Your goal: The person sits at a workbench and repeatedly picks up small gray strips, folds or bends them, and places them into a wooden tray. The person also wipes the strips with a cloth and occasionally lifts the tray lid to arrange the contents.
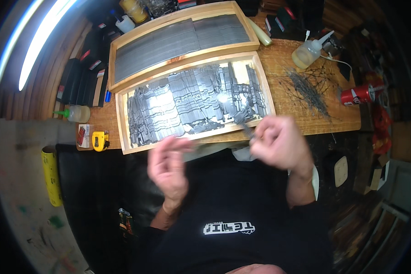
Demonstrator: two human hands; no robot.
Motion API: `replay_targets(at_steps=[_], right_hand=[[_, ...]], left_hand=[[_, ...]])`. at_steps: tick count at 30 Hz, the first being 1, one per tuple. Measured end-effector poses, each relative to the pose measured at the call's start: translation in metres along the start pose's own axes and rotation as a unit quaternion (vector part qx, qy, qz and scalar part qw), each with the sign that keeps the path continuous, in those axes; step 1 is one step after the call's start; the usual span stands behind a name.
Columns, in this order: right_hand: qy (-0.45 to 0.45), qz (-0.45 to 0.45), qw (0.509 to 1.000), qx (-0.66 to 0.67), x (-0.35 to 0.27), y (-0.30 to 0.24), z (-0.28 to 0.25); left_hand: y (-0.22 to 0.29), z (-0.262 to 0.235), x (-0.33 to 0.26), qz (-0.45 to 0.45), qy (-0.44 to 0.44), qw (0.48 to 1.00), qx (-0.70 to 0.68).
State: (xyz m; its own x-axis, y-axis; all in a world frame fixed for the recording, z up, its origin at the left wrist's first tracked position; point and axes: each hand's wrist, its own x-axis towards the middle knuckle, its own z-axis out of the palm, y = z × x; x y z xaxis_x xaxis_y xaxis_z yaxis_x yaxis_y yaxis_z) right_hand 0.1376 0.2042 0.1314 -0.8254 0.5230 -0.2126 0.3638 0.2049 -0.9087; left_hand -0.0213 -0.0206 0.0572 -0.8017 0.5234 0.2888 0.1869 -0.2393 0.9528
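Grey strips filled the far wooden tray [182, 43] at twelve o'clock neatly; the near wooden tray [123, 123] lay jumbled. Right hand [278, 141] pinched a thin dark strip [247, 130]; left hand [168, 165] hung released.

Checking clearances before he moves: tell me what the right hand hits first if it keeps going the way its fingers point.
Probably the near wooden rim of the closer tray, then the grey strips inside. The right hand is blurred, so depth is uncertain.

A wooden workbench [306, 116] under a bright strip light [41, 41] — perhaps slatted wood walling [50, 86] behind.
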Motion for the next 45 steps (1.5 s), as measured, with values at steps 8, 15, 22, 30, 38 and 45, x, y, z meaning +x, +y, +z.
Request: replay_targets(at_steps=[8,15,22,30,38,45], right_hand=[[0.034,-0.147,0.952,-0.268,-0.061,0.037,0.069],[-0.052,-0.094,0.993,0.043,-0.105,0.078,0.047],[-0.005,-0.11,0.98,0.167,-0.133,0.147,0.084],[0.031,-0.14,0.977,0.155,-0.115,0.143,0.104],[-0.056,-0.107,0.988,0.095,-0.105,0.121,0.076],[0.195,-0.052,0.974,-0.106,-0.062,0.071,0.033]], left_hand=[[-0.003,0.047,-0.015,-0.422,-0.11,0.881,-0.183],[-0.014,0.05,-0.02,-0.503,-0.173,0.826,-0.187],[-0.047,0.073,-0.032,-0.577,-0.236,0.766,-0.159],[-0.062,0.068,-0.015,-0.576,-0.266,0.757,-0.156],[-0.048,0.061,-0.022,-0.511,-0.279,0.807,-0.098],[-0.039,0.049,-0.038,-0.395,-0.207,0.89,-0.09]])
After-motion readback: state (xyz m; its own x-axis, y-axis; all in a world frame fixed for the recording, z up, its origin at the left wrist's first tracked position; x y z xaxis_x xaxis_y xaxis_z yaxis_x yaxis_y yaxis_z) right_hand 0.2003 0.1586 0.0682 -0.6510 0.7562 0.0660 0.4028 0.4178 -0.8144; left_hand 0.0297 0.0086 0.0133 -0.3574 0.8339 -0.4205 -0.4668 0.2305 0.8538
